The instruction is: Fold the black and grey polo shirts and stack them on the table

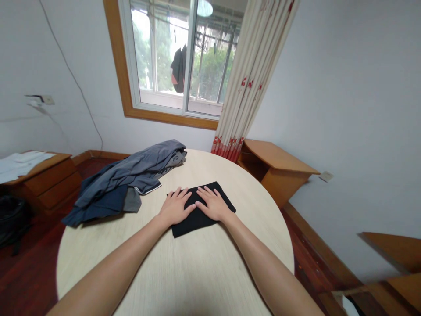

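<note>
A black folded cloth (pixel 189 223), perhaps a garment, lies flat on the round pale wooden table (pixel 158 272). Both of my palms rest on top of it. My left hand (pixel 176 206) covers its left part, fingers spread and pointing away from me. On the right part lies my right hand (pixel 213 204), also flat with its fingers apart. The two thumbs almost meet over the middle of the cloth. Further left on the table is a loose heap of grey and navy clothes (pixel 128 175), which hangs over the table's edge.
Behind the table stand a window (pixel 184 57) and a cream curtain with red flowers (pixel 243 83). A wooden cabinet (pixel 279 162) is close to the table's right rim. At the left are a drawer unit (pixel 52 182) and a black bag (pixel 13 221) on the floor.
</note>
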The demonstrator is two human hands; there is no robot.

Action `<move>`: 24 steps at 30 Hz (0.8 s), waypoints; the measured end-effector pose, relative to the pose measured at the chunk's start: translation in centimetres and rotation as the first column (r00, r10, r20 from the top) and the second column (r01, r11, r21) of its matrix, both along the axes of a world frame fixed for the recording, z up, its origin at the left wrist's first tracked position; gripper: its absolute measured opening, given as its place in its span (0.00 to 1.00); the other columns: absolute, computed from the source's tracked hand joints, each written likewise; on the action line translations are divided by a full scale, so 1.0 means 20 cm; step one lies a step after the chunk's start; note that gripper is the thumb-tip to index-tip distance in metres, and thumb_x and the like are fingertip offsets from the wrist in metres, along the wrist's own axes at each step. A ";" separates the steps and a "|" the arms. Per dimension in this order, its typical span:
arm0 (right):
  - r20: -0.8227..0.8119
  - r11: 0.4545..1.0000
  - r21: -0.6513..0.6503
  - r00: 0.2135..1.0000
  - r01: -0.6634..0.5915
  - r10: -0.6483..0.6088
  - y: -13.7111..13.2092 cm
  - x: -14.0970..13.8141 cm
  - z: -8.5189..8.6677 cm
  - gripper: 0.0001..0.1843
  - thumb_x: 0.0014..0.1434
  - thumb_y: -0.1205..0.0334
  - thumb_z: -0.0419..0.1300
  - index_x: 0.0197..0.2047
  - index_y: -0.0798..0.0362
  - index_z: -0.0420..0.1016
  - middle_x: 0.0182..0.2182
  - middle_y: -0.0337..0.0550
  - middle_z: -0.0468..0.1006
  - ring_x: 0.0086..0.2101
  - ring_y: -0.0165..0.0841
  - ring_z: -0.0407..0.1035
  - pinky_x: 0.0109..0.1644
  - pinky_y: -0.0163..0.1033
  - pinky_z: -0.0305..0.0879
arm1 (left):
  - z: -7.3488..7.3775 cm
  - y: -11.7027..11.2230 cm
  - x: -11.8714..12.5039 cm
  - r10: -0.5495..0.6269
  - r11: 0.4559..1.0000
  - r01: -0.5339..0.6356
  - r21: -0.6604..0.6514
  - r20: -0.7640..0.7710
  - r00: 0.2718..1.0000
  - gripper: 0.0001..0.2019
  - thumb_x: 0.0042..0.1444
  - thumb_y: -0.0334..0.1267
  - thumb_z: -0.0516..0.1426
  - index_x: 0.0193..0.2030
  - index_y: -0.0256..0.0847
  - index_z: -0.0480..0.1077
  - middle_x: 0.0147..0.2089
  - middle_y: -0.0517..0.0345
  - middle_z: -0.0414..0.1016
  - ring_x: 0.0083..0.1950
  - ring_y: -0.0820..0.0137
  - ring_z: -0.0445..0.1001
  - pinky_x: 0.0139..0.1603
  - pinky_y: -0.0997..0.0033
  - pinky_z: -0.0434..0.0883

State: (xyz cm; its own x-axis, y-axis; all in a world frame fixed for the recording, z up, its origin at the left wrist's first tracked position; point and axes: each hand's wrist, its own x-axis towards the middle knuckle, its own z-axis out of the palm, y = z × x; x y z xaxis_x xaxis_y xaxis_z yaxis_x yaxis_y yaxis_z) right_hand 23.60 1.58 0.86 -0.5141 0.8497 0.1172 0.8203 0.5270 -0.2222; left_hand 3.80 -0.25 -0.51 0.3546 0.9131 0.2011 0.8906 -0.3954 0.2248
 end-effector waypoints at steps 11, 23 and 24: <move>-0.032 0.923 -0.159 0.932 0.351 -0.360 0.20 0.27 -0.06 0.37 0.69 0.39 0.43 0.71 0.52 0.56 0.71 0.50 0.54 0.69 0.45 0.47 0.70 0.60 0.42 | -0.02 0.05 -0.16 0.143 0.979 -0.131 -0.159 0.068 0.987 0.35 0.65 0.60 0.45 0.72 0.43 0.56 0.74 0.44 0.53 0.75 0.52 0.50 0.70 0.41 0.49; -0.106 0.935 0.078 0.935 0.346 -0.337 0.05 0.20 -0.02 0.30 0.71 0.47 0.41 0.68 0.53 0.62 0.68 0.51 0.61 0.68 0.43 0.52 0.70 0.59 0.43 | 0.02 -0.22 0.11 -0.221 0.975 0.221 -0.017 -0.001 0.975 0.46 0.53 0.69 0.55 0.73 0.47 0.54 0.76 0.47 0.46 0.76 0.49 0.43 0.72 0.41 0.42; -0.086 0.943 0.047 0.942 0.330 -0.325 0.05 0.20 -0.03 0.30 0.71 0.46 0.42 0.68 0.52 0.62 0.68 0.50 0.60 0.68 0.43 0.51 0.70 0.59 0.43 | 0.00 -0.21 0.11 -0.215 0.976 0.214 -0.025 -0.010 0.977 0.46 0.53 0.68 0.55 0.73 0.47 0.54 0.76 0.46 0.45 0.76 0.50 0.42 0.72 0.40 0.42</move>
State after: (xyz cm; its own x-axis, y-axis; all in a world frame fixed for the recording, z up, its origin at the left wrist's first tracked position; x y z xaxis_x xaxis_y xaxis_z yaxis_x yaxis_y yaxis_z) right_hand 27.61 2.64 0.28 -0.1965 0.9598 0.2005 0.9317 0.2465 -0.2667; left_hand 5.97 -4.54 -0.42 0.5451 0.8200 0.1748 0.7885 -0.5722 0.2256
